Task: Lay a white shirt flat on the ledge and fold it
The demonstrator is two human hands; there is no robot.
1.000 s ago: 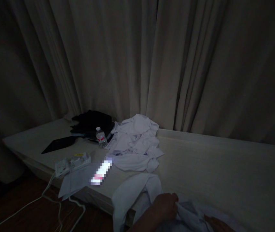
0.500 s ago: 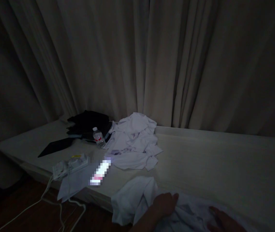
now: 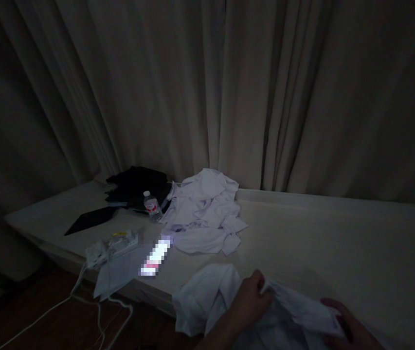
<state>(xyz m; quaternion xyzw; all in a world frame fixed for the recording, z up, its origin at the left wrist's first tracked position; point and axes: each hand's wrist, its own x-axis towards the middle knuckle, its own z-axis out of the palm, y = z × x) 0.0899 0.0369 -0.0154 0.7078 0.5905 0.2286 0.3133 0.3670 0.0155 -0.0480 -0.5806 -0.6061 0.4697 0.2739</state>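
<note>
Pale bed (image 3: pixel 338 243): white clothes (image 3: pixel 205 214), bottle (image 3: pixel 152 206), power strip (image 3: pixel 112 245).

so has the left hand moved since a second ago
Yes. The left hand has risen slightly toward the white clothes pile, pinching the white garment.

"What's along the back?"

"Pale curtains (image 3: pixel 207 87) in heavy folds, down to the bed (image 3: pixel 338 243)."

"And on the bed?"

"A crumpled heap of white clothes (image 3: pixel 203 214). Left of it a small water bottle (image 3: pixel 152 206) stands upright, just in front of a pile of dark clothes (image 3: pixel 137 184). A flat dark sheet (image 3: pixel 88 219) lies further left."

"Near the edge?"

"A white power strip (image 3: pixel 110 245), its cords (image 3: pixel 83 301) trailing to the wooden floor (image 3: pixel 46 321)."
</note>
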